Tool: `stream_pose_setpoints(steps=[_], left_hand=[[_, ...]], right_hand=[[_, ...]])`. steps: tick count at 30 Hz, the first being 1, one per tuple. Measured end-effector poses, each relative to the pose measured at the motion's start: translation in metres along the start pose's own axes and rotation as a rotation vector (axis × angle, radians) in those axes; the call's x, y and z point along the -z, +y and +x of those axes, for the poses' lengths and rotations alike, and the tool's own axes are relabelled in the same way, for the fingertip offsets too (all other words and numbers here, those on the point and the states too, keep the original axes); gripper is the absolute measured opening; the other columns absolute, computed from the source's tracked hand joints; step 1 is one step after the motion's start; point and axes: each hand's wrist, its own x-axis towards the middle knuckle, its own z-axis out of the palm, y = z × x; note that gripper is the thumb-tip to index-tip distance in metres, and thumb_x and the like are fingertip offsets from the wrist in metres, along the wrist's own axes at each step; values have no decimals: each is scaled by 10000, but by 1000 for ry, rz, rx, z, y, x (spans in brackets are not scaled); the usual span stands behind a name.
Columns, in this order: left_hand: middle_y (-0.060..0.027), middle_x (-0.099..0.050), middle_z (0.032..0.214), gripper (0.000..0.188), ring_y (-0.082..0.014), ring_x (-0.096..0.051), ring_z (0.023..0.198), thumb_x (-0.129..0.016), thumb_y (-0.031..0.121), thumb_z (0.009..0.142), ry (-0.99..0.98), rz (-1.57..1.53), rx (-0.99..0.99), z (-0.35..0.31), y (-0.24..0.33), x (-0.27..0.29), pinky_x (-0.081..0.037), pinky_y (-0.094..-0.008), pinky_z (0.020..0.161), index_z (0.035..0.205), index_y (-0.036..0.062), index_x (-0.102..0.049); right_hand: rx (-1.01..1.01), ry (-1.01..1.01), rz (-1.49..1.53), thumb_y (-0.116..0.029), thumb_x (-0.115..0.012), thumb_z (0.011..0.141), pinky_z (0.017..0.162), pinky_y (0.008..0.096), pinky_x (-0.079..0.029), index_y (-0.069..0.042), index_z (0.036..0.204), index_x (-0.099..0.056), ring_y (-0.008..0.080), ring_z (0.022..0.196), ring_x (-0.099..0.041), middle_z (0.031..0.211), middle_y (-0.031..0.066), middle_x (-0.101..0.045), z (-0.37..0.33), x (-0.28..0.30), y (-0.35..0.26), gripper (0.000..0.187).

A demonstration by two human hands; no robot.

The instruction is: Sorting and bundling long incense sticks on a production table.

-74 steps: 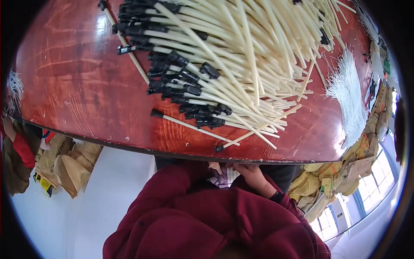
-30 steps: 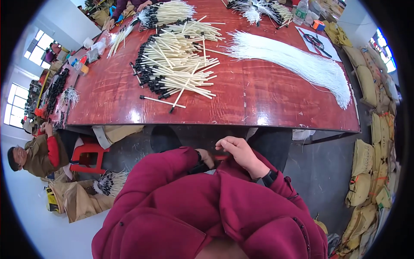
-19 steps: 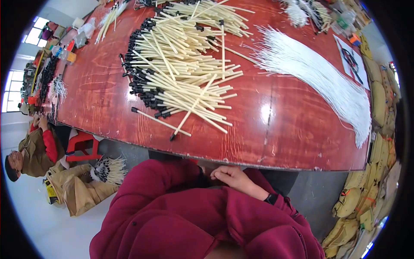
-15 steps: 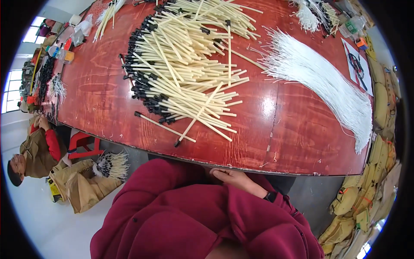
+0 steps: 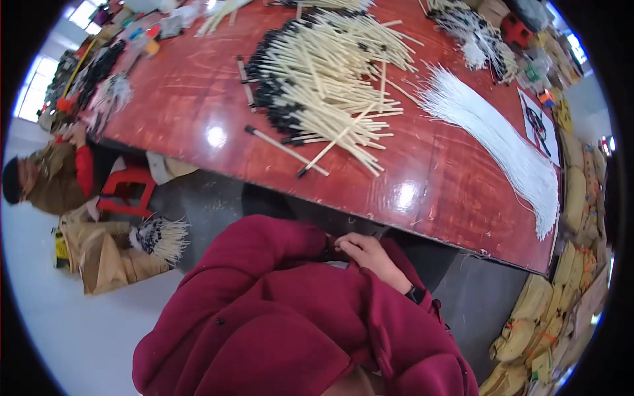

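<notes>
My right hand (image 5: 373, 257) rests in my lap just below the table edge, a dark watch band (image 5: 415, 294) at its wrist. Its visible fingers are drawn together, pressed against the end of my left sleeve (image 5: 300, 236); I see no object in them. My left hand is mostly hidden under the right one and the sleeve, so its fingers cannot be made out. Beyond, on the red table (image 5: 198, 112), lies a heap of cream sticks with black ends (image 5: 330, 86). To its right spreads a long bundle of thin white strands (image 5: 492, 142).
Scissors (image 5: 538, 125) lie on a white sheet at the right. Brown sacks (image 5: 522, 330) are stacked beside the table's right end. On the left, another person (image 5: 53, 175) sits near a red stool (image 5: 129, 188) and a paper bag (image 5: 109, 264) with more sticks.
The view has tilted and shifted, so the table edge now slopes down to the right. My right hand shows more fully above my lap. The things on the table lie as before.
</notes>
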Motion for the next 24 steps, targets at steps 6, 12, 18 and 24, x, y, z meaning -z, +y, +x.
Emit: stream_pose_setpoints(steps=[6, 12, 18, 24], left_hand=[[-35, -705, 1185, 302, -153, -623, 1099, -656, 275, 971, -313, -487, -200, -3, -38, 25, -501, -369, 961, 1225, 113, -683], [-195, -670, 1305, 496, -299, -634, 1180, -506, 365, 1041, 30, -144, -420, -124, -40, 95, -478, -386, 991, 1360, -1, -603], [-195, -687, 1238, 508, -310, -628, 1222, -649, 366, 973, 470, -410, -264, -255, -23, 130, -471, -389, 1045, 1331, 6, -621], [-217, -522, 1471, 733, -369, -461, 1408, -735, 434, 898, 1331, 170, -185, -234, -55, 140, -391, -514, 1131, 1487, 71, -494]], right_hand=[[89, 46, 50, -220, -540, 1066, 794, 244, -492, 1, 1098, -720, 97, 924, -636, 1013, 47, -735, -18, 3, -29, 287], [330, 141, 99, -223, -567, 1060, 870, 265, -476, 5, 1093, -717, 116, 943, -632, 1004, 47, -730, -48, -2, -66, 275], [332, 242, 87, -230, -558, 1063, 882, 269, -463, -1, 1099, -719, 106, 963, -625, 1034, 40, -729, -63, 14, -73, 282], [287, 371, -44, -195, -556, 1059, 887, 246, -439, -3, 1133, -719, 86, 945, -592, 1045, 19, -714, -46, 17, -86, 263]])
